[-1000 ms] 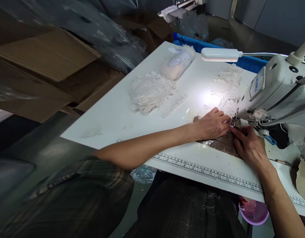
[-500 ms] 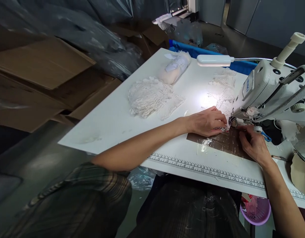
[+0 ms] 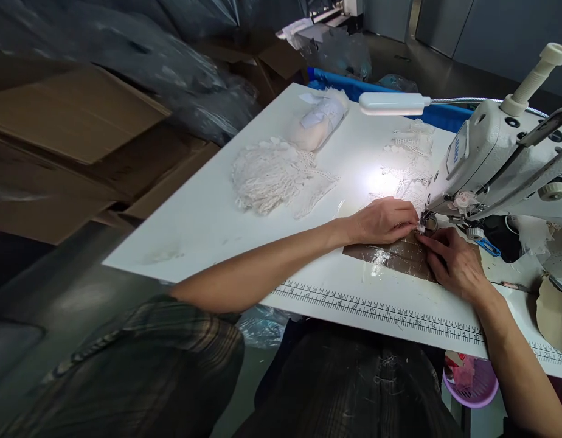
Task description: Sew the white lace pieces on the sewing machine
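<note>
My left hand lies on the white table, fingers pressed together on a small white lace piece at the presser foot of the white sewing machine. My right hand rests just in front of the foot, its fingertips pinching the same lace. Both hands sit over a brown taped patch on the tabletop. Finished lace pieces lie behind the needle under the lamp's light.
A heap of white lace trim and a wrapped bundle lie at the table's middle and back. A lamp hangs over the work. A printed ruler runs along the front edge. Cardboard boxes stand left; a purple basket is below.
My right hand has moved up and left, back to the presser foot, with its fingertips meeting my left hand's. The view has shifted slightly.
</note>
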A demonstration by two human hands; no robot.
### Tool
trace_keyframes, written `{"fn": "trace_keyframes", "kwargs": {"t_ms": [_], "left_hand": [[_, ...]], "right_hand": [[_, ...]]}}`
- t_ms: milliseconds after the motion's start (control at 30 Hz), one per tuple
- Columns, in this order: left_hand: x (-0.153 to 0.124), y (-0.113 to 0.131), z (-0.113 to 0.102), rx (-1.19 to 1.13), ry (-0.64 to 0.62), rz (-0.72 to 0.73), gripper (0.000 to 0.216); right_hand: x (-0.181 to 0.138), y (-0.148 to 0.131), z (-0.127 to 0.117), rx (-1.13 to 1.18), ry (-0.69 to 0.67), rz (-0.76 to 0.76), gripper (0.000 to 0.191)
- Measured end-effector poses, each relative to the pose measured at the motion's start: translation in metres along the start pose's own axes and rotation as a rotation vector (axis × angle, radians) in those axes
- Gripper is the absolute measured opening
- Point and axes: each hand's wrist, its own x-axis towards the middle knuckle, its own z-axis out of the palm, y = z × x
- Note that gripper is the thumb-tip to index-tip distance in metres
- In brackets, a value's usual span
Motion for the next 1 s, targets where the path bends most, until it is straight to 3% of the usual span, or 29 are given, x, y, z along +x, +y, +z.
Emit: {"fn": "trace_keyframes", "kwargs": {"t_ms": [133, 367, 533, 733, 867, 1000], "left_hand": [[-0.002, -0.001, 0.002, 0.191, -0.085, 0.108, 0.023], [-0.002, 0.000, 0.002, 0.233, -0.087, 0.095, 0.028], [-0.002, 0.002, 0.001, 0.260, -0.122, 0.097, 0.026], [-0.002, 0.003, 0.002, 0.305, -0.135, 0.096, 0.026], [-0.002, 0.003, 0.003, 0.330, -0.111, 0.115, 0.025], [-0.001, 0.006, 0.002, 0.334, -0.078, 0.143, 0.025]], "right_hand": [[-0.001, 0.003, -0.005, 0.182, 0.001, 0.083, 0.037], [0.001, 0.008, -0.014, 0.330, 0.063, 0.402, 0.035], [0.002, 0.006, -0.009, 0.274, 0.085, 0.360, 0.036], [-0.001, 0.007, -0.001, 0.129, 0.020, 0.186, 0.040], [-0.002, 0.007, 0.002, 0.068, -0.019, 0.153, 0.040], [-0.003, 0.012, -0.002, 0.112, 0.056, 0.156, 0.037]]}}
